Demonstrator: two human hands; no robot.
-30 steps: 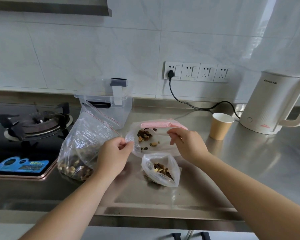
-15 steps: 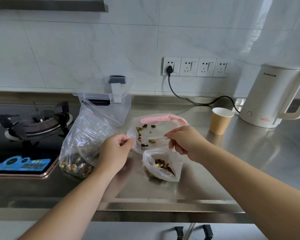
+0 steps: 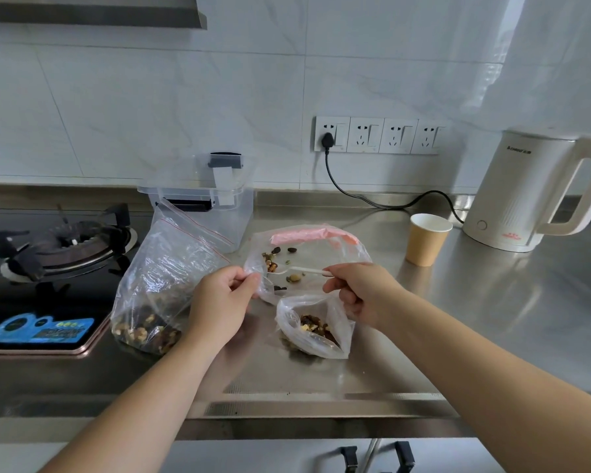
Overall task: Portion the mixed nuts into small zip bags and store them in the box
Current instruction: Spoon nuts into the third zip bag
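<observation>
A clear bag with a pink zip strip [image 3: 338, 254] lies open on the steel counter with a few scattered nuts inside. My left hand [image 3: 220, 303] pinches its left edge. My right hand [image 3: 362, 290] holds a white plastic spoon [image 3: 304, 270] that reaches into this bag toward the nuts. A small clear bag [image 3: 313, 327] holding a portion of nuts stands just below my right hand. A large zip bag of mixed nuts [image 3: 157, 285] leans at the left. Behind it sits the clear plastic box [image 3: 202, 203] with a grey latch.
A gas stove [image 3: 52, 247] occupies the left of the counter. A paper cup [image 3: 427, 238] and a white electric kettle [image 3: 533, 196] stand at the right, with the kettle's black cord [image 3: 372, 198] running to wall sockets. The counter's front edge [image 3: 304, 407] is near.
My right hand has drawn back slightly to the right, and the white spoon is now plainly visible in it, reaching into the pink-strip bag. My left hand keeps its pinch on the bag's edge.
</observation>
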